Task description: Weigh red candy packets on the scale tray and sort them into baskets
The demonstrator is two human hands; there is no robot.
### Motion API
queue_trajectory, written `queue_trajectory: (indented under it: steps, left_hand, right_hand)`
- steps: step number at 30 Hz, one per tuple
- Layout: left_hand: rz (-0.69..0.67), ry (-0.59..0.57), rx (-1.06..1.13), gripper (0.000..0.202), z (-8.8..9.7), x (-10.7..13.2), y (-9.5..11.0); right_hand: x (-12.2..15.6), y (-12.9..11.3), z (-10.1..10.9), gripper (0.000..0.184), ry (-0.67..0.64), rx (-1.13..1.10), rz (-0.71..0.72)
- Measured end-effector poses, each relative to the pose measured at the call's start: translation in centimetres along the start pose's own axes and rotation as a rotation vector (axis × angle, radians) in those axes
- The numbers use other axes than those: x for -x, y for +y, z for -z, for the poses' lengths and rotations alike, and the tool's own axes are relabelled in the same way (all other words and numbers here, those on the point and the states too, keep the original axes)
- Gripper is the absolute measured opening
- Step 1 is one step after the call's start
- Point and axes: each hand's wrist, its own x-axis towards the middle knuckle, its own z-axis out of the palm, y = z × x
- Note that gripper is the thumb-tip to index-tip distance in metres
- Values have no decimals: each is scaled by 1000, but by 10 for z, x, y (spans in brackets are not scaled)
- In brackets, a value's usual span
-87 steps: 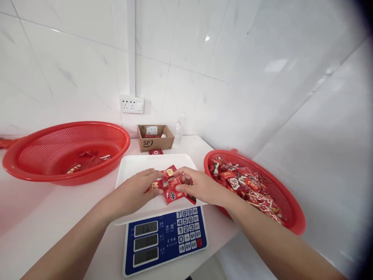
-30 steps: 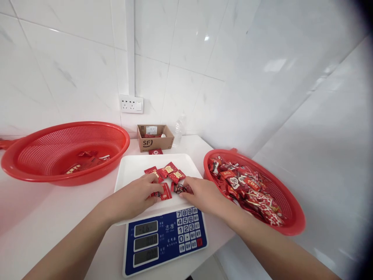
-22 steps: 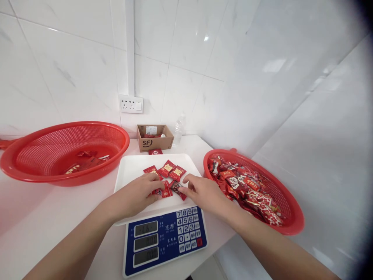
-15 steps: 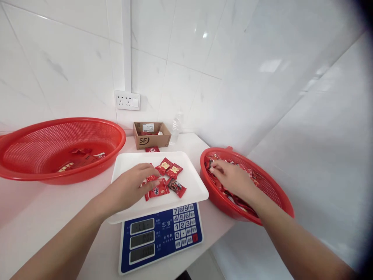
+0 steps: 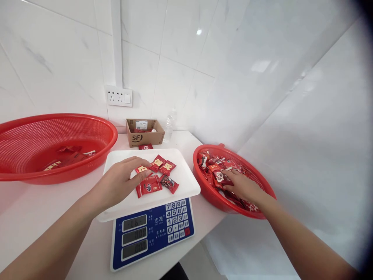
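Head view: laying L hand (image 5: 118, 182) palm-down over the red sweet pkts (image 5: 148, 186) on the white scale tray (image 5: 186, 177), spreading the fingers (image 5: 140, 165) loose and apart, touching the top-left pkt w/ the tips, clamping nothing. Reaching w/ R hand (image 5: 241, 186) into the R basket (image 5: 210, 195), resting palm-down on the heap of pkts (image 5: 210, 165) there, holding the fingers (image 5: 230, 175) near-flat and close together; cannot tell if pinching a pkt underneath. Prob. topping up the tray from the basket, w/ a handful of pkts lying mid-tray, just behind the blue scale panel (image 5: 151, 233). For the next move, needing: closing on one pkt only w/o dragging neighbours, lifting clear of the basket rim, crossing to a bare part of the tray beside the L hand, easing weight off the tray to avoid skewing the reading. Leaving alone the L basket (image 5: 58, 175), holding a few pkts, and the cardboard box (image 5: 142, 137) at the back of the worktop (image 5: 35, 210).
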Motion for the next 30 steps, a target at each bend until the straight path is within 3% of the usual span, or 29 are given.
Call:
queue_trajectory:
  steps: [5, 19, 26, 30]
  left_hand:
    - [9, -11, -8, 36, 1, 0, 0]
    - [18, -35, 3, 38, 2, 1, 3]
    - [43, -38, -6, 33, 2, 2, -2]
    - [7, -121, -54, 36, 2, 4, -6]
  right_hand:
    - [-2, 2, -2, 57, 31, -45, 2]
    - [-1, 11, 14, 43, 244, -155, -143]
    - [-3, 10, 12, 43, 275, -171, -130]
    - [-3, 2, 12, 44, 308, -226, -111]
